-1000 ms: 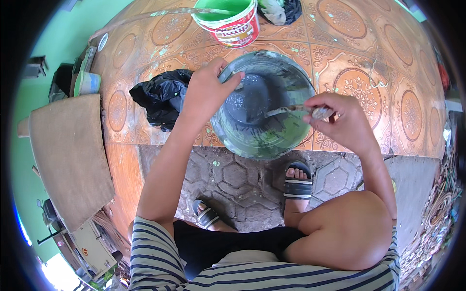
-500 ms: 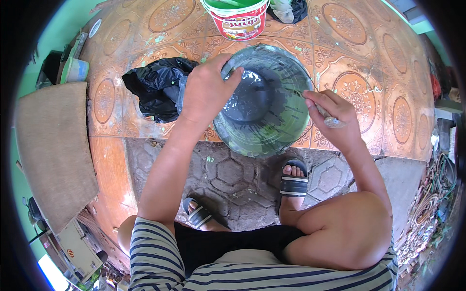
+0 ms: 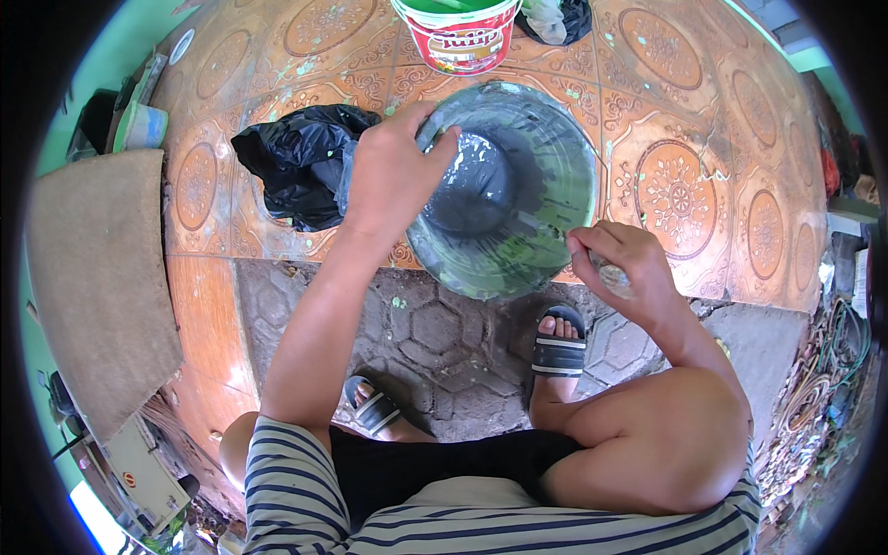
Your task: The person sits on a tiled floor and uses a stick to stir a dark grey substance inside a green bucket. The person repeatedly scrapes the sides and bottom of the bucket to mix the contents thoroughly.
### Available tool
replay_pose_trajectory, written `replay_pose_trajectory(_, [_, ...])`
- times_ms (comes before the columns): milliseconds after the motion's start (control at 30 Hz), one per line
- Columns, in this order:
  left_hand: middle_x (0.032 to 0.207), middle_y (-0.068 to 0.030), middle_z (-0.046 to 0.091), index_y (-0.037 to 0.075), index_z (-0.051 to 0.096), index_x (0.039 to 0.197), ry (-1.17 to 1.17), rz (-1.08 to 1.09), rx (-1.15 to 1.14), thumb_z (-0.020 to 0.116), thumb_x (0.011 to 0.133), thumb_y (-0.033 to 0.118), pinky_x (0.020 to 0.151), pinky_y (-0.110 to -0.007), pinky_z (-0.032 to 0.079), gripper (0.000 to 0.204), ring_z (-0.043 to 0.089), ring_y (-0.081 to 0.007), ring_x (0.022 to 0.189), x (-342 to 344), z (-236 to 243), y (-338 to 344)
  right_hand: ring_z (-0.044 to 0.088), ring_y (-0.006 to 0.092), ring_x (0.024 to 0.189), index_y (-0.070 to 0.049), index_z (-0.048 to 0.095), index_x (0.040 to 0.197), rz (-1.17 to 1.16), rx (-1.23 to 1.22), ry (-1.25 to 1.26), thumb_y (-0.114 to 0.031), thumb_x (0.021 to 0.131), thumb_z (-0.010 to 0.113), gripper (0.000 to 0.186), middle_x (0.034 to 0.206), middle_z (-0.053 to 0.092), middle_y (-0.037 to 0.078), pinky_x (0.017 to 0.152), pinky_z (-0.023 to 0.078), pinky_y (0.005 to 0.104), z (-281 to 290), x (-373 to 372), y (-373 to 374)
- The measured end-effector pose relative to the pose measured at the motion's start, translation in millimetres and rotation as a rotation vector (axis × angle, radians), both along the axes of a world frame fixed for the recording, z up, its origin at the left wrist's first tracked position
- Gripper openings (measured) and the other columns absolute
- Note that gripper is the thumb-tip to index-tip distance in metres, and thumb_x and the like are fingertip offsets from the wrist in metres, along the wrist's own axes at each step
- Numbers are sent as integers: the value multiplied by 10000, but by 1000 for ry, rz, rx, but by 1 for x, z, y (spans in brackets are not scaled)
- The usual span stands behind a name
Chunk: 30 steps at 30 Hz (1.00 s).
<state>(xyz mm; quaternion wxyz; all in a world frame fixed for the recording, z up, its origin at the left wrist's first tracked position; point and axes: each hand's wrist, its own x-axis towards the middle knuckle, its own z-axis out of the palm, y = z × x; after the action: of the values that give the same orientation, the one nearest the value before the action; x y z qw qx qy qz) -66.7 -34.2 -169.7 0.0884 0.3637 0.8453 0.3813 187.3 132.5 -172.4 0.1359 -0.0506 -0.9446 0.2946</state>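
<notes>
A wide grey-green bucket (image 3: 546, 199) leans toward me at the edge of the tiled ledge, its inner wall streaked with grey and green smears. Dark grey wet material (image 3: 472, 180) with a glossy patch lies at its bottom. My left hand (image 3: 398, 166) is closed on the bucket's left rim, thumb over the inside. At the bucket's lower right, my right hand (image 3: 624, 268) pinches a slim tool with a pale, rounded handle end (image 3: 614, 277). The tool's thin far end reaches into the bucket; its exact kind is unclear.
A black plastic bag (image 3: 301, 166) lies left of the bucket. Beyond it stands a red and white pail (image 3: 467, 42) beside another dark bag (image 3: 564, 20). A brown board (image 3: 102, 287) rests at the left; hexagonal paving (image 3: 435, 333) lies under my sandalled feet.
My right hand has moved down and slightly left with the tool, from beside the right rim to the lower right rim. The left hand stays on the bucket.
</notes>
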Motion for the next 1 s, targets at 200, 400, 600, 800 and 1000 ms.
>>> replay_pose_trajectory(200, [1058,-235,773,-74,708,1233,42,15,18,817,908,243,891,-337,563,467,763,-240,961,-3,3,3,676,310,693,-48,700,1029,-53,84,52,-75,868,759,174,774,647,107,626,546,408,-8,-8,13])
replay_pose_trajectory(400, [996,-258,756,-47,737,1137,127,-5,74,798,890,219,824,-429,591,367,755,-408,922,-5,0,6,710,325,731,-44,711,950,-103,-83,80,-73,880,756,88,853,712,122,650,573,422,-4,-10,4])
replay_pose_trajectory(600, [978,-263,757,-48,735,1153,156,1,74,794,892,218,816,-418,594,378,761,-399,909,-6,-1,6,711,334,727,-30,712,965,-34,-71,-1,-75,887,753,99,843,708,129,639,568,426,-7,-3,-12])
replay_pose_trajectory(800, [953,-267,757,-49,737,1149,116,10,89,796,892,227,804,-411,598,382,766,-393,897,-6,-2,7,715,335,737,-31,716,957,-109,-33,27,-81,886,763,99,846,711,133,660,570,426,-10,-7,2])
replay_pose_trajectory(1000, [936,-263,758,-47,741,1141,130,17,71,802,887,235,787,-410,600,384,768,-393,872,-10,-3,8,719,337,727,-35,727,984,-132,-100,88,-72,889,758,106,864,724,141,638,569,427,-2,-12,0])
